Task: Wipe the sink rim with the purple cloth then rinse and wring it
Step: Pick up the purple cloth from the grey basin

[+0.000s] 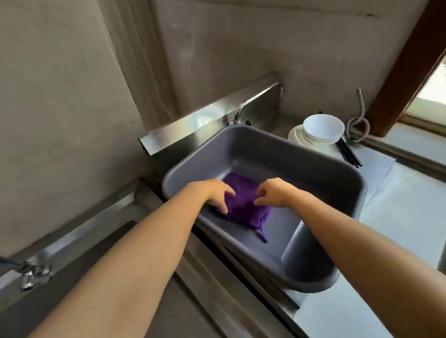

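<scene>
No readable text, labels, brands, numbers or signs showed anywhere in the head view.
</scene>
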Demonstrator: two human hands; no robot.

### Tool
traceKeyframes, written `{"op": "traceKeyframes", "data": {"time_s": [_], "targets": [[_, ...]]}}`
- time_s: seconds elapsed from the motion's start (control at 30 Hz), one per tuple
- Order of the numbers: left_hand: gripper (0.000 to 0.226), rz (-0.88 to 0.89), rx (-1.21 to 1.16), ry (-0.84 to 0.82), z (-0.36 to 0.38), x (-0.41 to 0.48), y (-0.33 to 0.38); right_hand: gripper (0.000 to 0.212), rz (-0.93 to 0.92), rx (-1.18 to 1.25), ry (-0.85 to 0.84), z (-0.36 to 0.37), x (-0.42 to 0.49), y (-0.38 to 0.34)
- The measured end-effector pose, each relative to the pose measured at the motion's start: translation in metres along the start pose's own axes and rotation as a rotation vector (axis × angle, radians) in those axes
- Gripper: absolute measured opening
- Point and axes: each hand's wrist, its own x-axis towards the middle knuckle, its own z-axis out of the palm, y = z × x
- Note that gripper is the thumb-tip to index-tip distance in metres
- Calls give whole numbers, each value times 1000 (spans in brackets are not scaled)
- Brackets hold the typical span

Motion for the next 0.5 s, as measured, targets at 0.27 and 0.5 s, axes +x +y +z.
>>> {"op": "traceKeyframes", "data": {"time_s": [0.27, 0.5], "targets": [[74, 30, 150, 17, 4, 42, -6, 62, 122, -131, 116, 39, 22, -8], [56, -12, 190, 51, 0, 44, 11, 22, 112, -201, 237, 42, 31, -13]]}}
